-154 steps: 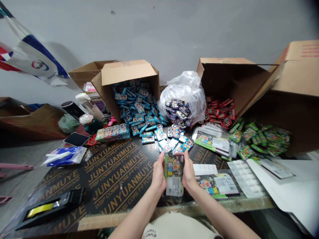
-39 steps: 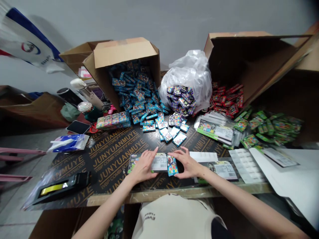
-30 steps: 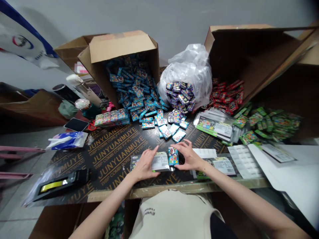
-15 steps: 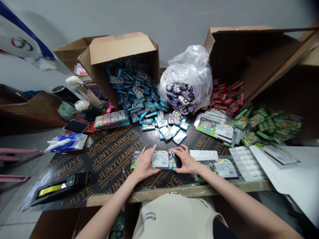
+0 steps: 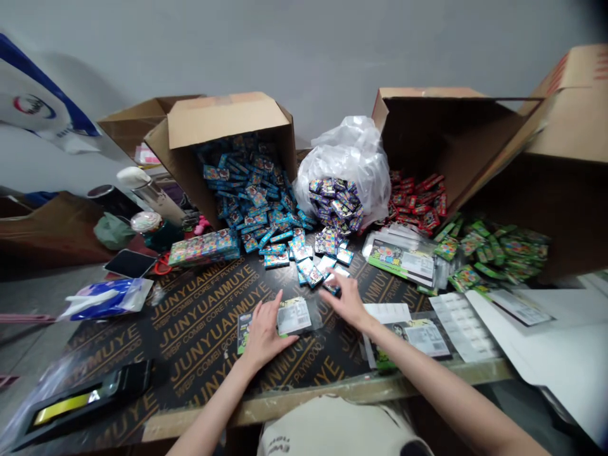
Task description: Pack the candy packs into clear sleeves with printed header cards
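Left hand (image 5: pixel 263 334) lies open on a light, stiff card (image 5: pixel 294 316), best taken by its edges; right hand (image 5: pixel 345 303), hold unclear, is at blue packets (image 5: pixel 313 273).

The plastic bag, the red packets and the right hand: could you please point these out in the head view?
Plastic bag (image 5: pixel 346 168), head view, upper middle of the bag.
Red packets (image 5: pixel 418 202), head view, middle of the pile.
Right hand (image 5: pixel 346 303), head view, back of the hand.
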Available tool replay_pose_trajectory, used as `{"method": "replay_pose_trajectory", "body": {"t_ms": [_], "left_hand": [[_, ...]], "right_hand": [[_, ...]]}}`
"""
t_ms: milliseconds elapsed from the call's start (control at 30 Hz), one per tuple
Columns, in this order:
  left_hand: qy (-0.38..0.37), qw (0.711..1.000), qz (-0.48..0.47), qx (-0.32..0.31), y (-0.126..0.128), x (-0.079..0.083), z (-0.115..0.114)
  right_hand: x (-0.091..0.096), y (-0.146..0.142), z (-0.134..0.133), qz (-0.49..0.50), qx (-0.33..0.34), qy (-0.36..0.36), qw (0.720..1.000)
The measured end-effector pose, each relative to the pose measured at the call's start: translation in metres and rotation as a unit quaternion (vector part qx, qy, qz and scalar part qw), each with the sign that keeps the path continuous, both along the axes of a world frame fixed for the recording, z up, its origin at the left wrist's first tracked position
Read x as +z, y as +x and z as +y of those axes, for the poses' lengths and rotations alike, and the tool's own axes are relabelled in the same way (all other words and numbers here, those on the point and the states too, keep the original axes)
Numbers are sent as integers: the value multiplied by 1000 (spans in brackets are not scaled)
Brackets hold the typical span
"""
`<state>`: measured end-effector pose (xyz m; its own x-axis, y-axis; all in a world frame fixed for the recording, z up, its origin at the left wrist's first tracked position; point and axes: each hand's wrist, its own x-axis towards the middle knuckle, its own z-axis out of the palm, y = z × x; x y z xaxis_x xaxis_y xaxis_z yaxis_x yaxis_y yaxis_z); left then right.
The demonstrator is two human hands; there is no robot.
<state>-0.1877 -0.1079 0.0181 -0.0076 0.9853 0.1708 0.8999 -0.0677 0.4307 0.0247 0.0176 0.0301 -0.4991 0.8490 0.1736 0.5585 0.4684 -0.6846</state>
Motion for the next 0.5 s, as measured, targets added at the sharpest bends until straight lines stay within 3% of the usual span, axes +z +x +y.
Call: {"method": "replay_pose_trajectory", "body": {"t_ms": [67,167,233,300,333,367,467,500], "left_hand": [[1,1000,4,22,-1,1,3],[11,999,-10,45,3,10,9],[27,994,-77,72,11,20,15],[26,965,-230,122,22,32,22],[8,929,-339,148,29,37,26],[-24,873,-457,167,36,42,30],[-123,651,-727,180,51,48,44],[-140,605,-764,177,54,48,47]], "right_hand": [[7,-3,44,-62,-80,120,988],[17,-5,97,-149,-37,209,966],[22,-7,107,-160,-9,220,962],[26,-9,93,-149,-1,231,962],[27,-11,79,-143,15,242,960],[28,-11,61,-134,47,256,956],[31,-9,5,-99,228,283,926],[33,-6,-9,-84,283,275,915]]}}
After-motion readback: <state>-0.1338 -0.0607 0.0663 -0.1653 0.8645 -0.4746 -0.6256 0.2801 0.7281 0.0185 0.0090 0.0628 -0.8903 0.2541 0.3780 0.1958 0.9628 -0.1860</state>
